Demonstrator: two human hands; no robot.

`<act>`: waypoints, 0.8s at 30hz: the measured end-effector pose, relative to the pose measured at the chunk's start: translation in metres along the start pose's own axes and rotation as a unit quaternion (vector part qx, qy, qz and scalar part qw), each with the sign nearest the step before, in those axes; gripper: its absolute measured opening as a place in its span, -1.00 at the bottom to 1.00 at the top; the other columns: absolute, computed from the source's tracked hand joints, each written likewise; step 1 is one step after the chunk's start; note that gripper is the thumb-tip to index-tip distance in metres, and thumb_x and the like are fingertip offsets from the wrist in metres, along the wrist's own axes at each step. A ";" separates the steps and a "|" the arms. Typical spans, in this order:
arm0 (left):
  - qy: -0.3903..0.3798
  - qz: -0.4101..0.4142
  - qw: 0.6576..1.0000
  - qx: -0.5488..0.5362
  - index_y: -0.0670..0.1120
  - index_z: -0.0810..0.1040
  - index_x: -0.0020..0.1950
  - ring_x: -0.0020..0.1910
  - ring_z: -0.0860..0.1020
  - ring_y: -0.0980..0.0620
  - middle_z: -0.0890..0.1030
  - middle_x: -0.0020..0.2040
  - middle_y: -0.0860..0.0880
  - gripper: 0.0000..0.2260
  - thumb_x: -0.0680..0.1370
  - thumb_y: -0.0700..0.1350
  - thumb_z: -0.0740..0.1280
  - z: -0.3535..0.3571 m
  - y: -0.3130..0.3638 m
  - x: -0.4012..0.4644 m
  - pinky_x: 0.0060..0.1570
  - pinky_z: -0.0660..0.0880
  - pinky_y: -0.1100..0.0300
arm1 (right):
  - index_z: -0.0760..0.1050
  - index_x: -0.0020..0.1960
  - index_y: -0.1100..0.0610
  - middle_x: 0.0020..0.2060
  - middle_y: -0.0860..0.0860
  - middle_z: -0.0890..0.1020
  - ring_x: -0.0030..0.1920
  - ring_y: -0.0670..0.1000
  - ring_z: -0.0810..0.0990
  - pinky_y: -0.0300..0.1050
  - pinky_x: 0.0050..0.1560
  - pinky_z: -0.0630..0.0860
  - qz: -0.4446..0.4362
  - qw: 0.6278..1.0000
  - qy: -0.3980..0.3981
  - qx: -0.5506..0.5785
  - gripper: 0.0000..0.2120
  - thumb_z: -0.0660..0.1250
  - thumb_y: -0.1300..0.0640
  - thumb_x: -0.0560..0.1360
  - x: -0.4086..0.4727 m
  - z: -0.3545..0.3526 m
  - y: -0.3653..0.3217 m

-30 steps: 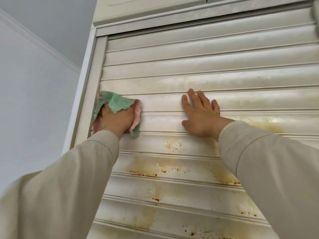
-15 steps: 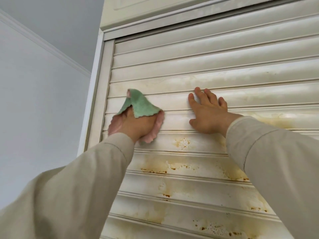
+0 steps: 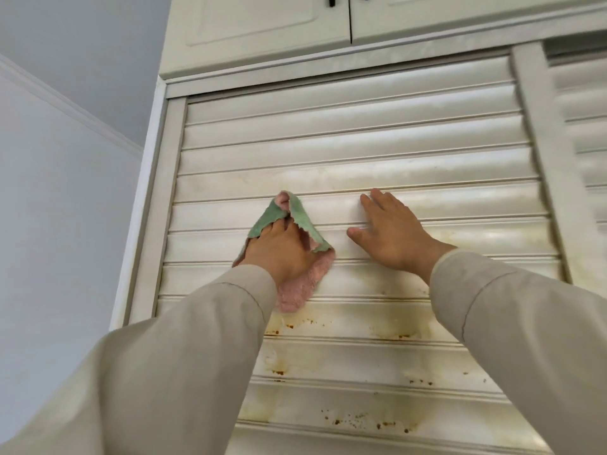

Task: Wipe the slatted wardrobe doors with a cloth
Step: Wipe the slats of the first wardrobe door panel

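Observation:
A cream slatted wardrobe door [image 3: 345, 149] fills the view, with yellow-brown stains and rust specks on its lower slats. My left hand [image 3: 279, 247] presses a green and pink cloth [image 3: 295, 284] against the slats left of centre. The cloth folds over the fingers and hides them, and its pink side hangs below my wrist. My right hand [image 3: 391, 231] lies flat on the slats just to the right, fingers straight and pointing up.
A second slatted door [image 3: 584, 133] stands at the right behind a vertical frame post [image 3: 538, 152]. Upper cupboard doors with dark handles [image 3: 331, 0] sit above. A pale wall [image 3: 65, 208] lies to the left.
My left hand has moved the cloth to the right along the slats, closer to my right hand. The view has pulled back and now shows more of the door.

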State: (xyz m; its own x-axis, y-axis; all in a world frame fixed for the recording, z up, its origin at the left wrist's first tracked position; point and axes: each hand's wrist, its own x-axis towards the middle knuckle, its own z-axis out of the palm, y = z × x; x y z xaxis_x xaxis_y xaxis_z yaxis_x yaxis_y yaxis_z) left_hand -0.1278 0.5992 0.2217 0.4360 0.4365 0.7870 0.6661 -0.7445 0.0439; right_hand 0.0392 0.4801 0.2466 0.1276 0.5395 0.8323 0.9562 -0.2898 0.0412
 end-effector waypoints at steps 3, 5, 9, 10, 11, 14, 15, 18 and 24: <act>0.015 -0.070 0.994 -0.084 -0.08 0.38 0.36 0.32 0.41 0.00 0.42 0.35 -0.08 -0.37 0.53 0.38 0.12 0.004 0.025 0.003 0.36 0.29 0.33 | 0.06 0.60 0.12 0.60 0.10 0.03 0.59 0.10 -0.06 0.03 0.56 -0.07 0.059 0.996 0.062 0.007 -0.29 0.08 -0.26 0.60 -0.019 -0.026 0.039; 0.030 -0.138 0.986 -0.091 -0.08 0.45 0.33 0.23 0.48 -0.11 0.51 0.28 -0.09 -0.13 0.35 0.55 -0.03 0.010 0.039 0.011 0.31 0.38 0.08 | 0.07 0.60 0.12 0.60 0.10 0.03 0.59 0.10 -0.07 0.02 0.56 -0.09 0.094 0.993 0.077 0.001 -0.29 0.05 -0.28 0.60 -0.032 -0.041 0.062; 0.024 0.084 0.993 0.074 0.06 0.21 0.56 0.49 0.18 -0.23 0.23 0.52 -0.10 -0.08 0.35 0.50 -0.27 0.031 0.105 0.009 0.46 0.13 -0.18 | 0.10 0.59 0.11 0.59 0.13 0.06 0.58 0.13 -0.02 0.10 0.55 -0.01 0.190 0.976 0.102 -0.007 -0.28 0.00 -0.32 0.59 -0.055 -0.067 0.110; 0.013 0.125 0.989 0.074 0.07 0.14 0.59 0.52 0.13 -0.22 0.19 0.55 -0.09 -0.11 0.38 0.51 -0.25 0.030 0.125 0.004 0.47 0.09 -0.19 | 0.11 0.58 0.10 0.58 0.13 0.08 0.57 0.14 0.00 0.12 0.53 0.04 0.217 0.972 0.096 0.002 -0.28 -0.01 -0.33 0.59 -0.060 -0.071 0.119; 0.002 0.138 0.989 0.047 0.08 0.07 0.60 0.53 0.12 -0.18 0.17 0.56 -0.06 -0.14 0.42 0.52 -0.16 0.029 0.142 0.003 0.48 0.09 -0.17 | 0.13 0.57 0.10 0.57 0.13 0.10 0.56 0.15 0.01 0.13 0.51 0.07 0.243 0.966 0.086 0.018 -0.28 -0.01 -0.33 0.58 -0.065 -0.073 0.129; -0.013 0.120 0.992 -0.034 0.13 -0.05 0.61 0.52 0.18 -0.11 0.17 0.58 -0.02 -0.24 0.51 0.46 0.04 0.029 0.154 0.015 0.46 0.15 -0.15 | 0.19 0.52 0.16 0.54 0.13 0.14 0.53 0.19 0.05 0.14 0.49 0.12 0.277 0.957 0.082 0.029 -0.29 0.03 -0.32 0.57 -0.076 -0.069 0.147; -0.011 0.118 0.992 -0.041 0.14 -0.05 0.60 0.52 0.20 -0.11 0.17 0.58 -0.01 -0.26 0.52 0.45 0.04 0.031 0.148 0.017 0.46 0.17 -0.16 | 0.16 0.52 0.19 0.54 0.12 0.12 0.52 0.19 0.05 0.15 0.49 0.12 0.280 0.955 0.089 0.029 -0.28 0.06 -0.30 0.57 -0.078 -0.067 0.151; 0.001 0.064 0.994 -0.084 0.11 -0.03 0.59 0.54 0.19 -0.10 0.15 0.59 -0.03 -0.22 0.49 0.46 0.08 0.035 0.115 0.018 0.48 0.17 -0.15 | 0.08 0.54 0.24 0.53 0.14 0.12 0.50 0.24 0.10 0.15 0.47 0.15 0.326 0.937 0.121 0.028 -0.26 0.12 -0.24 0.58 -0.084 -0.063 0.160; 0.047 -0.018 0.994 -0.098 0.00 0.46 0.35 0.36 0.41 -0.15 0.46 0.39 -0.08 -0.33 0.44 0.43 0.13 0.027 0.088 0.008 0.39 0.30 -0.15 | 0.07 0.55 0.21 0.41 0.17 0.38 0.36 0.26 0.39 0.14 0.37 0.33 0.427 0.843 0.083 0.316 -0.17 0.13 -0.36 0.53 -0.095 -0.056 0.200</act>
State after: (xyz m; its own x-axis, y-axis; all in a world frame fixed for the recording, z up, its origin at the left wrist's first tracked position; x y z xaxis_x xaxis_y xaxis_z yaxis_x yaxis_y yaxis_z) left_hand -0.0491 0.5509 0.2150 0.3502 0.4227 0.8359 0.5450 -0.8177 0.1852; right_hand 0.2036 0.3268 0.2071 0.8526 0.2139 0.4768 0.4897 -0.0083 -0.8719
